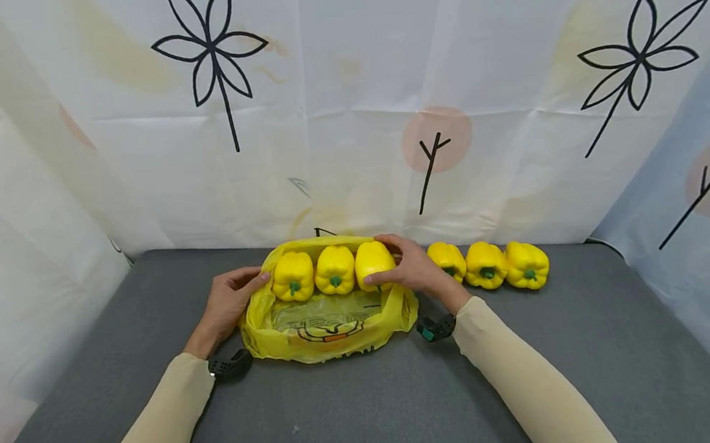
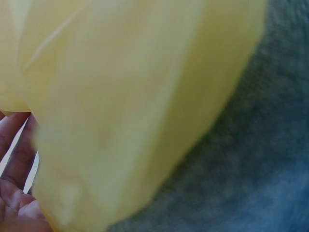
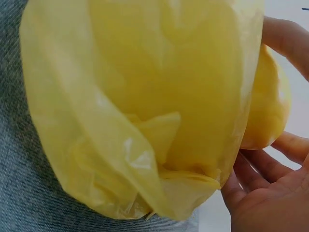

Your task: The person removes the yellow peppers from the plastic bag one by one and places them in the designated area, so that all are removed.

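Note:
A yellow plastic bag (image 1: 325, 340) lies on the grey table, its mouth spread wide. Inside, along the far side, sit two yellow bell peppers, the left one (image 1: 292, 277) and the middle one (image 1: 335, 270), green stems facing me. My right hand (image 1: 413, 267) grips a third bell pepper (image 1: 372, 259) at the bag's right end, thumb across its front; the right wrist view shows this pepper (image 3: 270, 106) between the fingers, partly behind the bag wall. At the left rim, my left hand (image 1: 230, 299) pinches the bag's edge, its fingers largely behind the plastic (image 2: 111, 96) in the left wrist view.
To the right of my right hand, three more yellow bell peppers stand in a row: one partly hidden by the hand (image 1: 446, 259), a middle one (image 1: 486, 265) and an outer one (image 1: 526, 265). A white patterned curtain (image 1: 343, 107) borders the table's (image 1: 350, 424) back edge.

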`<action>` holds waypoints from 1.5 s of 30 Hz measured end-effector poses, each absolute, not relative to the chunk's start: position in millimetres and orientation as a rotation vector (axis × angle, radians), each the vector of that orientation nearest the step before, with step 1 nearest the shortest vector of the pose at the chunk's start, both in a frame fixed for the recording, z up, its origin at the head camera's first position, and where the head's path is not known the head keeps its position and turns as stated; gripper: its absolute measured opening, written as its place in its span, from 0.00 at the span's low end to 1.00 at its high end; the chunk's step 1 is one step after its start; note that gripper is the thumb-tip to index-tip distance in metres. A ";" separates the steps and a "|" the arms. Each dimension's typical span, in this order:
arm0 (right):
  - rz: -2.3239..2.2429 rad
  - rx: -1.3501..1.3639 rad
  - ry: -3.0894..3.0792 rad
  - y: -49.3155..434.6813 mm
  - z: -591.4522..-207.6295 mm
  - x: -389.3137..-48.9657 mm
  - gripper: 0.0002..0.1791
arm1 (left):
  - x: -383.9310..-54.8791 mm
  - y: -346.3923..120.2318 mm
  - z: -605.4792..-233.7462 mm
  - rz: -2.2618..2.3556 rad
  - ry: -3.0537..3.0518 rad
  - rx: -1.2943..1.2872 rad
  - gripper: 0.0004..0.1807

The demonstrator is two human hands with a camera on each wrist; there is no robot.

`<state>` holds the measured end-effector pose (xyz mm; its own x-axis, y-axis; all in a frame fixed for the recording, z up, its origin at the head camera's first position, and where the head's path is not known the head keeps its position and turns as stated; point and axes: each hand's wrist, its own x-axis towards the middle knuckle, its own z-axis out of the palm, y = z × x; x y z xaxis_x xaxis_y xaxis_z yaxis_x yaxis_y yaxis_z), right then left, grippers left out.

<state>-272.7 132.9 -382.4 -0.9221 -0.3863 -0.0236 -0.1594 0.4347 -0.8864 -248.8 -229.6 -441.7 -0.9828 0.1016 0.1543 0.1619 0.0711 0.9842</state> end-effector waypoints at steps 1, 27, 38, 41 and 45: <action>-1.499 -0.479 2.460 133.2 -382.4 -272.6 0.49 | -248.9 -229.8 -441.7 -2.093 -2.265 -0.278 0.24; -1.699 -0.583 2.408 140.0 -368.8 -261.1 0.49 | -249.1 -230.4 -441.7 -2.084 -2.265 -0.310 0.24; -1.793 -0.663 2.386 145.4 -359.6 -250.5 0.48 | -249.2 -230.9 -442.2 -2.091 -2.257 -0.313 0.23; -1.803 -0.670 2.389 148.1 -356.8 -246.2 0.48 | -249.8 -231.1 -442.8 -2.089 -2.260 -0.311 0.24; -1.812 -0.701 2.390 153.4 -352.8 -239.9 0.47 | -250.8 -231.6 -443.8 -2.086 -2.262 -0.310 0.24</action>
<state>-239.9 153.4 -352.8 -0.8947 -0.3888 0.2198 -0.3167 0.2053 -0.9260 -250.8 -231.6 -443.8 -0.9788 0.1136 0.1706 0.1792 0.0706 0.9813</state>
